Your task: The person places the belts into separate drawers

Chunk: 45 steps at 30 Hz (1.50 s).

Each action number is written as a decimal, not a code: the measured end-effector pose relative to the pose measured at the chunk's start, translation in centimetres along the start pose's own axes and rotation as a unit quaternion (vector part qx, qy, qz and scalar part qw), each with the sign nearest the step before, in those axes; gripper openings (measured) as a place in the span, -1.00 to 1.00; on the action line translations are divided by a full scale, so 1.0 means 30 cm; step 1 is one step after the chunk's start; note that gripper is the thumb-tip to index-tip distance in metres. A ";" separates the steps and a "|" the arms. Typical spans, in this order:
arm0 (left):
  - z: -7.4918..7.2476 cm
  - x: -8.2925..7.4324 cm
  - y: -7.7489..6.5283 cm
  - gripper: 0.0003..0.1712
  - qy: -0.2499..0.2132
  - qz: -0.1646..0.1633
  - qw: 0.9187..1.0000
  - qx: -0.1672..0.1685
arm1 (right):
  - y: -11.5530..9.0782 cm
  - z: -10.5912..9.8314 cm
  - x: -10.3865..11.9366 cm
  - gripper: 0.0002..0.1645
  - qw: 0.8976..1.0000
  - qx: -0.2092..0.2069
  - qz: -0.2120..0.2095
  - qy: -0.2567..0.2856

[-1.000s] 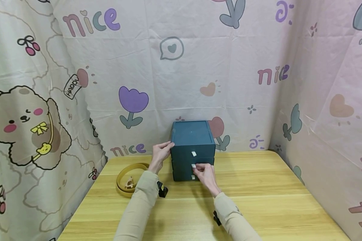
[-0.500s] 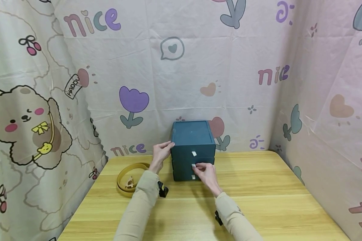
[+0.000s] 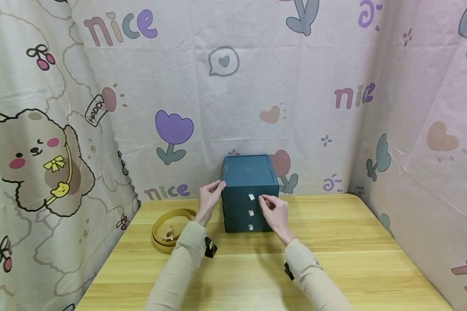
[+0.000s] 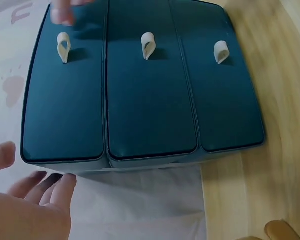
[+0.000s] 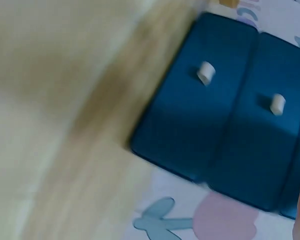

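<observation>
A dark teal box with three stacked drawers stands at the back of the table, its drawers pushed in. Each drawer front bears a white loop pull: top pull, middle pull and bottom pull. My left hand is at the box's upper left front corner, thumb and fingers apart; whether they press on it is hard to tell. My right hand hovers before the top drawer, fingertips just beside the top pull, holding nothing. In the right wrist view, only a sliver of that hand shows.
A coiled tan belt with a gold-coloured buckle lies on the wooden table, left of the box. Printed cloth hangs right behind the box and along both sides.
My right hand has let go of the middle pull and moved up and slightly right to the top drawer. My left hand stays at the box corner. The drawers look unmoved.
</observation>
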State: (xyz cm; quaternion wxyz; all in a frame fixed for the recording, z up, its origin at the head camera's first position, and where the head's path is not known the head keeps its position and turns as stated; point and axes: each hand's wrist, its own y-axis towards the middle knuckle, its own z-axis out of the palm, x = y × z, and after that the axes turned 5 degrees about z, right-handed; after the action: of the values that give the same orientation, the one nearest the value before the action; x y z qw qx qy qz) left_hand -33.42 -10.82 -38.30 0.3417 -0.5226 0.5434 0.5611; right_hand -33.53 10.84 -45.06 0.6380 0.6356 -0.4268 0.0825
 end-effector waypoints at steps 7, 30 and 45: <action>-0.002 0.003 -0.056 -0.49 0.020 0.092 0.994 -0.060 | 0.102 -0.044 0.018 -0.89 0.995 -0.087 -0.058 0.004; 0.200 0.332 -0.247 -0.70 0.066 0.040 0.991 -0.107 | 0.223 -0.123 0.055 -0.55 0.975 0.106 0.190 -0.051; 0.310 0.405 -0.267 -0.66 0.078 -0.013 0.992 -0.100 | 0.235 -0.137 0.060 -0.56 0.969 0.124 0.206 -0.063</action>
State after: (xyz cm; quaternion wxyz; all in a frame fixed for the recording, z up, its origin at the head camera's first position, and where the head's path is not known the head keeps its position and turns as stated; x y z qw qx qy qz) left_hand -30.47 -2.65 -53.23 0.2515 -0.6032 0.5023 0.5662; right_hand -35.16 14.93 -37.97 0.4950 0.6123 -0.5744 0.2240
